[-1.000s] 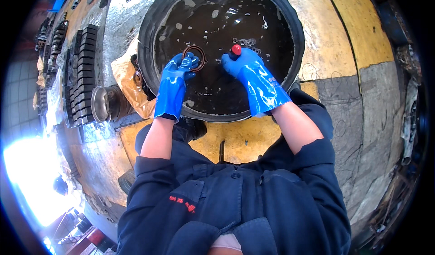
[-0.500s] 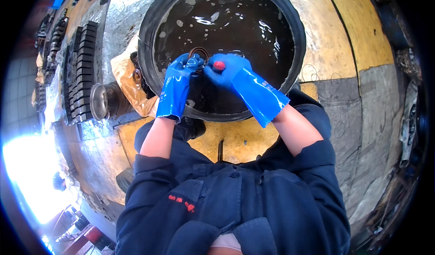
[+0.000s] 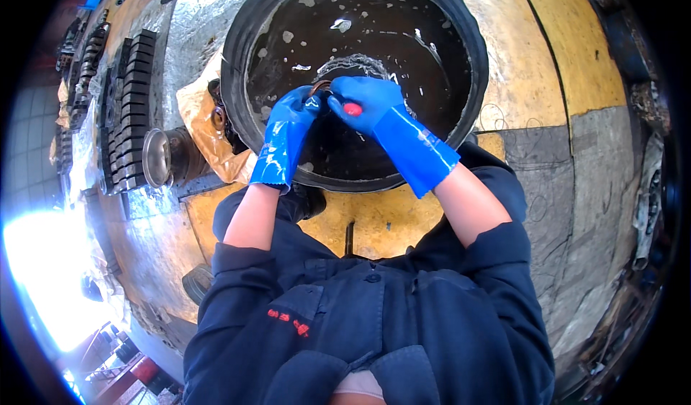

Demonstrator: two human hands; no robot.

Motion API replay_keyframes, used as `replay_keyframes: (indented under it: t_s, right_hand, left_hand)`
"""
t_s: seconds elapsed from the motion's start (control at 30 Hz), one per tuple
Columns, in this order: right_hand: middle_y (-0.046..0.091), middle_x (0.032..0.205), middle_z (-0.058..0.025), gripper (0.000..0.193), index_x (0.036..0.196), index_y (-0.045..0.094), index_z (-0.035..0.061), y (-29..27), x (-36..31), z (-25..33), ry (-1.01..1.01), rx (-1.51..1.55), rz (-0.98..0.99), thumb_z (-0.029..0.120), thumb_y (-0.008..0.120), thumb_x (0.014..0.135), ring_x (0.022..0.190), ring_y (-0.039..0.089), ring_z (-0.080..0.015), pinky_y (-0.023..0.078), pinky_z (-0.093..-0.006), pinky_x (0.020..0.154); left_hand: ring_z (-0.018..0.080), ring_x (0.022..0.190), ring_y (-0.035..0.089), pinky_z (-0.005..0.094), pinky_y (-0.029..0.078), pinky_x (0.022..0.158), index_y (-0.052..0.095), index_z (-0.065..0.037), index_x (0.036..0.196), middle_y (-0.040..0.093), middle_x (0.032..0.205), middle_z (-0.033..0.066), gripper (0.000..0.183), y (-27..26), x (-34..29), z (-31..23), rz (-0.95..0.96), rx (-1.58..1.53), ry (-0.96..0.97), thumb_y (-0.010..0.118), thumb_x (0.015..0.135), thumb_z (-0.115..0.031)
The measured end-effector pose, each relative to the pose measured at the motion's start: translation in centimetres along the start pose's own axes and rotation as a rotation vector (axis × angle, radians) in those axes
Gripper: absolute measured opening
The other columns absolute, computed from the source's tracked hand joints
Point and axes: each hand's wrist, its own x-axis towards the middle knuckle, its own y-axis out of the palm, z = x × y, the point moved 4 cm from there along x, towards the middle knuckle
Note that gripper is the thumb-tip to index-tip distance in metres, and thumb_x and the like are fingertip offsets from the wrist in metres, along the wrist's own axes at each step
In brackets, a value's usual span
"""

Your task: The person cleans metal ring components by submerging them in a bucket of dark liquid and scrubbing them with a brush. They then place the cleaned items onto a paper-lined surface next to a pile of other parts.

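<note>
Both my hands wear long blue rubber gloves and work over a round black tub (image 3: 473, 52) of dark liquid. My left hand (image 3: 291, 110) is closed on a brown ring (image 3: 321, 85), only its upper edge showing between the gloves. In my right hand (image 3: 372, 103), closed as a fist, is a tool with a red handle (image 3: 352, 108). Just the rounded handle end shows; its working end is hidden behind the glove, close to the ring. Ripples and pale foam patches mark the liquid (image 3: 374, 34) beyond my hands.
Left of the tub lie a crumpled brown plastic bag (image 3: 196, 110) with dark rings and a metal cylinder (image 3: 156, 157). Ridged black blocks (image 3: 137, 110) stand in a row farther left. Metal parts (image 3: 651, 189) line the right edge of the yellow and grey floor.
My right hand has shifted slightly up and right, with the red handle. The ring is more covered by the gloves, and new ripples show in the liquid just beyond my hands.
</note>
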Motion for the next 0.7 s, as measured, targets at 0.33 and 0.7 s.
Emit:
replay_keyframes:
  t_s: [0.33, 0.7]
  right_hand:
    - [0.082, 0.098, -0.0058, 0.038, 0.112, 0.083, 0.0032, -1.0, -2.5, -0.9, 0.636, 1.057, 0.168, 0.039, 0.072, 0.106, 0.084, 0.072, -0.0145, 0.057, -0.0304, 0.079]
    - [0.084, 0.103, -0.0129, 0.035, 0.111, 0.082, 0.0131, 0.6, -0.9, 0.1, 0.365, 0.044, 0.246, 0.045, 0.071, 0.1, 0.101, 0.082, -0.0336, 0.063, -0.0448, 0.084]
  left_hand:
    - [0.0251, 0.117, 0.074, 0.0359, 0.055, 0.108, 0.074, 0.002, 0.141, 0.08, 0.128, 0.0136, 0.047, -0.5, -1.1, -0.5, 0.012, -0.165, -0.079, 0.077, 0.108, -0.031]
    - [0.0181, 0.109, 0.072, 0.0318, 0.054, 0.1, 0.077, 0.0, 0.136, 0.081, 0.12, 0.0079, 0.038, 0.4, -1.8, -2.7, 0.086, -0.238, -0.099, 0.075, 0.108, -0.025]
